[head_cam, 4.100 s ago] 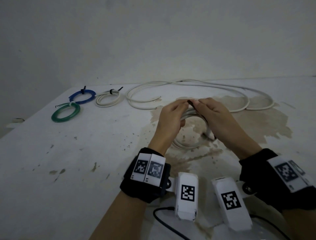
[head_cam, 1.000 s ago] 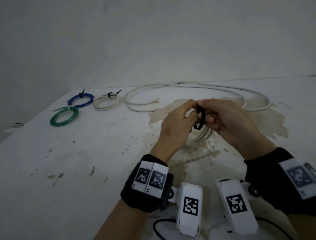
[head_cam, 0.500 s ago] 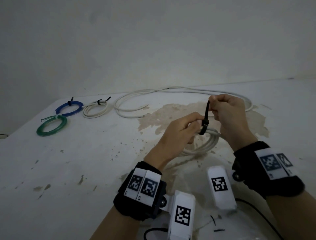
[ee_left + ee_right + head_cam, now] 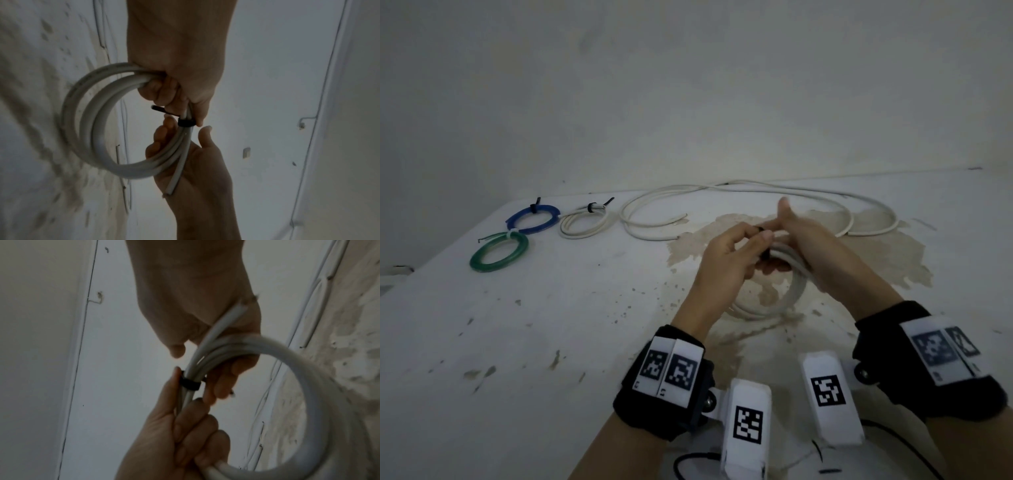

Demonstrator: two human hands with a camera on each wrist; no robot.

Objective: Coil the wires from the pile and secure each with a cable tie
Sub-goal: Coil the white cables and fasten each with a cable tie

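Note:
I hold a white wire coil (image 4: 787,301) (image 4: 123,168) (image 4: 267,344) upright just above the stained table (image 4: 551,325). A black cable tie (image 4: 765,255) (image 4: 186,123) (image 4: 190,384) sits tight round the bundled strands. My left hand (image 4: 732,260) (image 4: 174,97) (image 4: 185,418) grips the bundle beside the tie, fingers curled round it. My right hand (image 4: 815,246) (image 4: 201,162) (image 4: 185,313) has its fingers curled behind the strands on the tie's other side, with the thumb lifted off. The tie's tail (image 4: 158,108) sticks out sideways. One cut wire end (image 4: 170,190) lies against my right palm.
Three tied coils lie at the far left: blue (image 4: 532,219), green (image 4: 500,251) and small white (image 4: 583,224). A long loose white wire (image 4: 654,236) sprawls along the table's back. A thin black cable (image 4: 688,459) runs at the near edge. The table's left edge slants past the green coil.
My right hand was pulling the tie's tail upward; it has dropped back onto the coil. The tie's loop has gone from wide to tight on the strands.

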